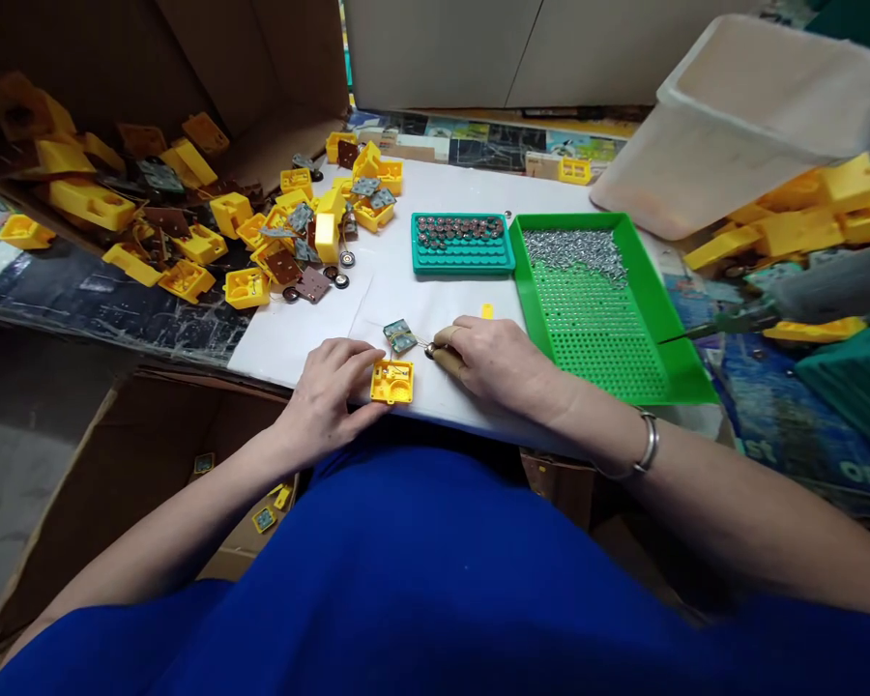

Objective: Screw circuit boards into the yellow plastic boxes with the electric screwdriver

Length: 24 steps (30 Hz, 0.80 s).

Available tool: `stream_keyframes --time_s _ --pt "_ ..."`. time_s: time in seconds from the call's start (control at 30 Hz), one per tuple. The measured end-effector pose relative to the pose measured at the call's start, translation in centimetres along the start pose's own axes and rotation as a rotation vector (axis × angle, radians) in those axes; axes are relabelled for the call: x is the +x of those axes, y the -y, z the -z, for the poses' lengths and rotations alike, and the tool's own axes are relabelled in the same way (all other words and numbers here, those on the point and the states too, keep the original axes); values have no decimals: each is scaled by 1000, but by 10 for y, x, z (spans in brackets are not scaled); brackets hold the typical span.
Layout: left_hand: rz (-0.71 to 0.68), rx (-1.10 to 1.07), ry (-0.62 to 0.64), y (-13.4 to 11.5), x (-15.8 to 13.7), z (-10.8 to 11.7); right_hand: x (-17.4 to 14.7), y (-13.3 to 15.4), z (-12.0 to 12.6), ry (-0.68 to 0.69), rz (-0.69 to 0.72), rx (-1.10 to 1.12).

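Note:
My left hand (333, 391) grips a small open yellow plastic housing (392, 384) between thumb and fingers at the front of the white work surface. The housing's hollow side faces up. Just behind it lies a small grey-green circuit board (399, 335) with thin wires. Those wires run toward a small round speaker-like disc (429, 350), which my right hand (500, 362) pinches at the fingertips. Tan covers wrap the right thumb and finger. A small yellow piece (487, 311) lies beyond the right hand.
A teal tray (464, 263) holds round metal parts; beside it, a green tray (671, 367) holds many screws. Yellow housings and boards (311, 217) are heaped at left, spilling from a cardboard box (290, 77). An electric screwdriver (790, 300) points in from the right, near a white bin (739, 116).

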<state>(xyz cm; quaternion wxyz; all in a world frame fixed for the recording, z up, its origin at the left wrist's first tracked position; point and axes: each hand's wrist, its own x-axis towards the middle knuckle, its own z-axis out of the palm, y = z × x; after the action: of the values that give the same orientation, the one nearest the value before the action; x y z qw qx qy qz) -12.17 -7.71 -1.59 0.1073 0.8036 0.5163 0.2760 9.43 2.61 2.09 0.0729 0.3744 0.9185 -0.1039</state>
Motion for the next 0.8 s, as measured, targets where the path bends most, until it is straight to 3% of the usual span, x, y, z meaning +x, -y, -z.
stream_keyframes --time_s 0.3,0.37,0.47,0.53,0.6,0.67,0.8 --pt "44 8 62 -10 18 -6 5 4 10 9 45 -38" --pt "52 -23 36 -10 19 -7 4 -1 8 -64 18 188" --pt "81 -119 -14 -12 22 -7 -1 -11 4 -125 -31 759" --pt "105 -213 -25 -15 25 -8 -6 -16 3 -149 9 998" --pt "137 -301 -29 -19 28 -8 -11 -20 4 -228 114 991" --pt "175 -369 -15 -23 31 -8 -15 -22 7 -333 211 846" --pt "202 -437 29 -28 36 -10 -20 -25 11 -432 248 667"
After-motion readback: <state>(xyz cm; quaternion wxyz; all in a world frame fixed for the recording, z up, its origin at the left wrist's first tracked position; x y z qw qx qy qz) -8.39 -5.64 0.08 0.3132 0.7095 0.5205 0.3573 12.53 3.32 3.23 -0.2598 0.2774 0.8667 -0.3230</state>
